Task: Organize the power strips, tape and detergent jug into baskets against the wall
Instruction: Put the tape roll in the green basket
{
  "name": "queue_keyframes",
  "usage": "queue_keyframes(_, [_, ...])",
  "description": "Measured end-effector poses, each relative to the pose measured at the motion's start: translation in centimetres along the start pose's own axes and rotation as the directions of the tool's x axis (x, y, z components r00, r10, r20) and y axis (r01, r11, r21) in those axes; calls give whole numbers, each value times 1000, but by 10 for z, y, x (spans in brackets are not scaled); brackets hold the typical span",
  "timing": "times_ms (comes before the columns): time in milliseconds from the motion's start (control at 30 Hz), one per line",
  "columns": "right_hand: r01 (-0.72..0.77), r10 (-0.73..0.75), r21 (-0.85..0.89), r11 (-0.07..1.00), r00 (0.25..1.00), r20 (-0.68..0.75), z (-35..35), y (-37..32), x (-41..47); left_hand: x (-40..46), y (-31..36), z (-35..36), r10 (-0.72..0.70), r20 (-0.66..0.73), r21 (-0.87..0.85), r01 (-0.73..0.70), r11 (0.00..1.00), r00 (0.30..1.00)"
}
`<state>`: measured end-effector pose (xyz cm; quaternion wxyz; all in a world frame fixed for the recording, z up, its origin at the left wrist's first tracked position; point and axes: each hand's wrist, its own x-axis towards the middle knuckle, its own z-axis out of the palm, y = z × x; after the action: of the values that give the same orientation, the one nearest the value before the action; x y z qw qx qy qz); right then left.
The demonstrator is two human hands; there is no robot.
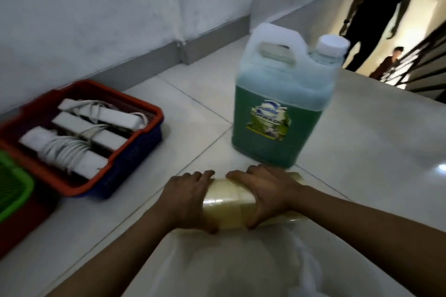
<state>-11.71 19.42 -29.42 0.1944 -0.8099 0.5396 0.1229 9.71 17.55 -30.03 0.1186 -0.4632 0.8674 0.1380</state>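
Both hands clasp a stack of clear tape rolls low in the middle of the view, just above the tiled floor. My left hand grips its left end and my right hand grips its right end. Right behind the tape stands the detergent jug, translucent with green liquid, a white cap and a label. To the left, a red-rimmed blue basket by the wall holds three white power strips with coiled cords.
A green basket stacked on a red one shows at the left edge. The white wall with grey skirting runs behind. A stair railing and two people are at upper right. Pale cloth lies under my arms.
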Motion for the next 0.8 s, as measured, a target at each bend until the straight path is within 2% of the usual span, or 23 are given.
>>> queue_keyframes(200, [128,-138,-143,981,988,-62,-34,-56,33,-51,-46,-6,-148,-188,-53,141,989,971])
queue_keyframes(367, [267,-334,-293,918,920,-207,-86,-124,56,-115,-95,-42,-285,-417,-11,309,951,863])
queue_keyframes(567, [389,-581,-474,790,723,-374,-120,-224,109,-201,-155,-65,-505,-551,-45,581,813,664])
queue_keyframes(667, [385,-617,-493,780,606,-502,-120,-274,137,-242,-188,-66,-622,-563,-106,699,707,544])
queue_keyframes(733, [374,-572,-435,819,586,-574,-119,-304,154,-266,-209,-62,-707,-544,-186,757,626,451])
queue_keyframes(800, [396,-539,-367,842,598,-593,-115,-335,171,-285,-228,-56,-778,-504,-263,792,551,374])
